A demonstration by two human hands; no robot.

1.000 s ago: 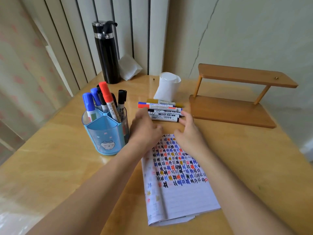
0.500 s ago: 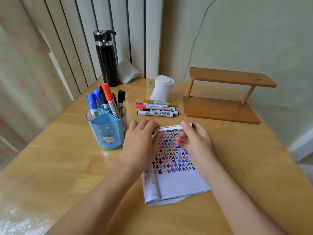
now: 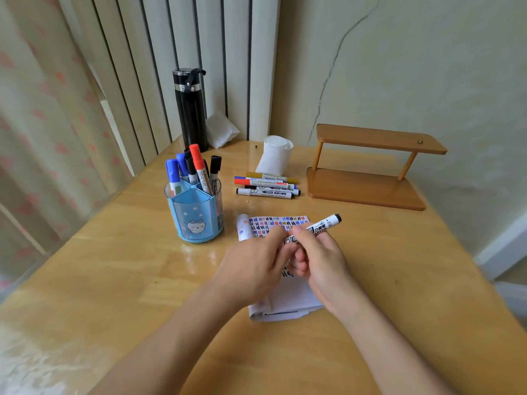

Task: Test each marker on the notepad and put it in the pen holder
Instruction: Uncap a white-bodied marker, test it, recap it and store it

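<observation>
L grip (image 3: 253, 266) & R grip (image 3: 322, 258) both pinch marker (image 3: 325, 224) reading "ARKER" over notepad (image 3: 273, 223).

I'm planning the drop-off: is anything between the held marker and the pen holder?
Nothing visible does. The marker, gripped by the left hand and right hand above the notepad, has only bare table between it and the pen holder. The holder's front compartment looks free; other markers fill the rear ones.

Left hand (image 3: 253, 263) and right hand (image 3: 322, 260) pinch one marker (image 3: 328, 222); forearms converge.
</observation>
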